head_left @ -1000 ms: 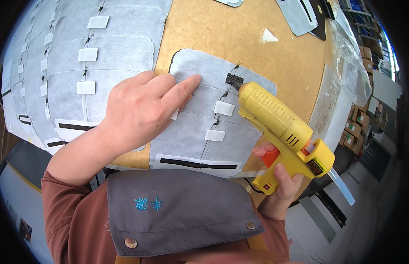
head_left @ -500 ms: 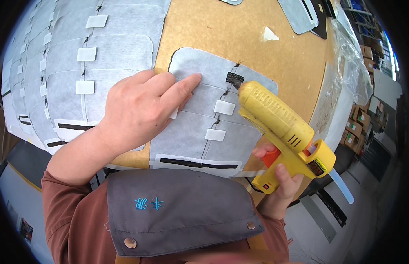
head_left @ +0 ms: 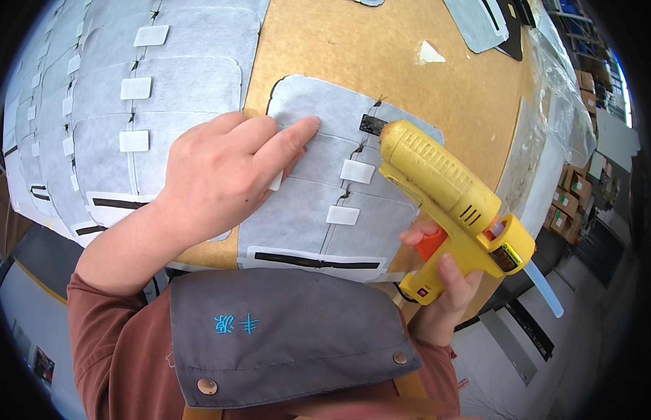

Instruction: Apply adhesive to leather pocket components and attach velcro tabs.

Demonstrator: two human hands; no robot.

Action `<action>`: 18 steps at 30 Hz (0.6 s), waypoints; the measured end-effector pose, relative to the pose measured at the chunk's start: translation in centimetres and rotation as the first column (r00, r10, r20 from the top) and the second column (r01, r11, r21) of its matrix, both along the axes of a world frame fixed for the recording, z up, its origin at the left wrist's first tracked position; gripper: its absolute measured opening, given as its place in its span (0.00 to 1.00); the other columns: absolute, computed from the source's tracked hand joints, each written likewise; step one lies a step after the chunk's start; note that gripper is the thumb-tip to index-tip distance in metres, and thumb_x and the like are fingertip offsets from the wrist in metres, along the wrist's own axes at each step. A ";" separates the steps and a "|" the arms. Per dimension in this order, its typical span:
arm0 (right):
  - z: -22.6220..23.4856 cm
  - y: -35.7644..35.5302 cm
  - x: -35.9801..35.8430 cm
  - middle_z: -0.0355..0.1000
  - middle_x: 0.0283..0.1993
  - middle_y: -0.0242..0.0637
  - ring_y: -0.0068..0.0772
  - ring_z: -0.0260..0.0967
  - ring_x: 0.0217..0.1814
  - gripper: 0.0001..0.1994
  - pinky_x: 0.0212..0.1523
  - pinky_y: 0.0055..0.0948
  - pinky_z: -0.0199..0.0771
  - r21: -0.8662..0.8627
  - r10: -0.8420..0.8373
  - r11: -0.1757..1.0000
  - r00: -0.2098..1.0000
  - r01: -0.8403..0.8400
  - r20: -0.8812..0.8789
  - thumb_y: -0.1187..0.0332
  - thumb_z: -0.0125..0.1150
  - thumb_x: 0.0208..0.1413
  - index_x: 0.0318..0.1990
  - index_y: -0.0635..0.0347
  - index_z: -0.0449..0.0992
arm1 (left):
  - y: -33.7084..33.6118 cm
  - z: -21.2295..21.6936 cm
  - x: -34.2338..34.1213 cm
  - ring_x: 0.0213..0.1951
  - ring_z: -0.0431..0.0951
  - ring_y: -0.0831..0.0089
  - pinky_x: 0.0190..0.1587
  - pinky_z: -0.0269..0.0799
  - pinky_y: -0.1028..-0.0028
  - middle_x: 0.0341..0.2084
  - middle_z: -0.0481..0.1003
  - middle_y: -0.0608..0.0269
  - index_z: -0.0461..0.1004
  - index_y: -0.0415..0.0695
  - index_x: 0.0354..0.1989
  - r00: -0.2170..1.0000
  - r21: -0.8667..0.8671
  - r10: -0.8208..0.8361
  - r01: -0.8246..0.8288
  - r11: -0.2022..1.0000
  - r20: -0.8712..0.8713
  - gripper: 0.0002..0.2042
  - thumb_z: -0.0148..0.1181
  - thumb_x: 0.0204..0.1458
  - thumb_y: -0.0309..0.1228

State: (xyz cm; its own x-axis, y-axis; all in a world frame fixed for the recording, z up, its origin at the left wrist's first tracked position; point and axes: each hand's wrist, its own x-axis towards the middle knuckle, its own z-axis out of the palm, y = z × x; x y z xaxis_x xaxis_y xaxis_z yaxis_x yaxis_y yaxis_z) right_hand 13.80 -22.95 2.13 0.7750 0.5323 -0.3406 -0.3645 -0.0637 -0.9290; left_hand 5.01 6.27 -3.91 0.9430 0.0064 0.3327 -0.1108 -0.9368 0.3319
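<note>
Nearest us, the right hand [head_left: 451,294] grasps one yellow glue gun [head_left: 444,182] by its handle, a finger at the red trigger [head_left: 430,245]. The gun's nose has shifted slightly upward and its nozzle has slipped from sight, yet we judge the one dark patch [head_left: 371,124] on the pale panel [head_left: 290,217] remains the spot being worked. The left hand [head_left: 224,164] rests there, index finger extended, the others curled; we cannot tell whether they pinch the white piece [head_left: 276,181] beneath. We count two uncovered white tabs [head_left: 357,171], one black strip [head_left: 318,261] and, farther off, one white scrap [head_left: 430,52].
</note>
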 end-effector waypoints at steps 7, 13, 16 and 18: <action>-0.3 -0.6 0.3 0.74 0.46 0.52 0.46 0.74 0.49 0.28 0.54 0.44 0.72 -0.022 0.015 1.000 1.000 -0.014 0.005 0.70 0.60 0.54 0.61 0.72 0.62 | 0.0 0.1 0.1 0.19 0.66 0.75 0.20 0.61 0.74 0.18 0.64 0.71 0.79 0.51 0.50 1.000 0.002 0.000 0.000 1.000 -0.012 0.22 0.70 0.42 0.26; -0.3 -0.6 0.1 0.74 0.43 0.53 0.47 0.74 0.46 0.26 0.51 0.48 0.74 -0.046 -0.028 0.998 0.998 0.031 0.052 0.66 0.61 0.53 0.56 0.74 0.66 | -0.2 0.1 0.2 0.19 0.65 0.75 0.20 0.61 0.74 0.17 0.63 0.71 0.79 0.52 0.50 1.000 0.002 0.007 -0.007 1.000 0.001 0.22 0.71 0.41 0.25; -0.4 -0.9 0.3 0.74 0.41 0.55 0.49 0.75 0.44 0.25 0.49 0.51 0.75 -0.060 -0.033 0.997 0.996 0.038 0.089 0.63 0.60 0.53 0.52 0.77 0.69 | -0.2 0.2 0.3 0.18 0.64 0.74 0.20 0.60 0.74 0.17 0.63 0.71 0.79 0.52 0.50 1.000 -0.005 0.005 -0.004 1.000 0.015 0.23 0.71 0.41 0.25; -0.4 -1.0 0.3 0.74 0.41 0.55 0.49 0.75 0.44 0.24 0.49 0.52 0.75 -0.050 -0.010 0.999 0.996 0.015 0.090 0.64 0.60 0.53 0.52 0.77 0.69 | -0.2 0.2 0.4 0.18 0.64 0.74 0.20 0.60 0.74 0.17 0.62 0.70 0.79 0.52 0.49 1.000 -0.007 0.002 -0.002 1.000 0.015 0.23 0.71 0.41 0.24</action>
State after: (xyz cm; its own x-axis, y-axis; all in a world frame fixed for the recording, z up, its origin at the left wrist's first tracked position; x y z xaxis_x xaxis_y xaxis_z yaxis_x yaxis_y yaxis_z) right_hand 14.05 -23.96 1.72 0.8103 0.5062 -0.2953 -0.2806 -0.1072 -0.9538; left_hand 5.37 6.06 -3.73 0.9378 0.0111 0.3470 -0.1136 -0.9347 0.3369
